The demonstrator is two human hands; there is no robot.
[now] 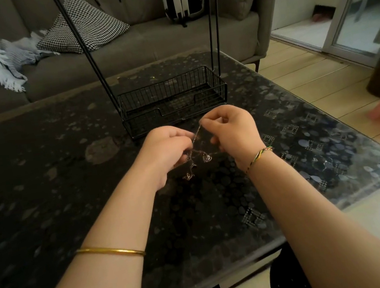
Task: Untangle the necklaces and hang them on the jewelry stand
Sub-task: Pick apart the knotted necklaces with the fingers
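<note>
The left hand [167, 147] and right hand [231, 130] were close together, each pinching the thin tangled metal chain necklaces [196, 160], whose knot dangled between them. Just beyond stood the black wire jewelry stand [172, 99] on the dark speckled glossy table [39, 166].

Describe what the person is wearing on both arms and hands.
Both forearms are bare, no sleeves or gloves. The left arm carries a thin gold bangle; the right wrist has a braided thread bracelet in green, yellow and red.
</note>
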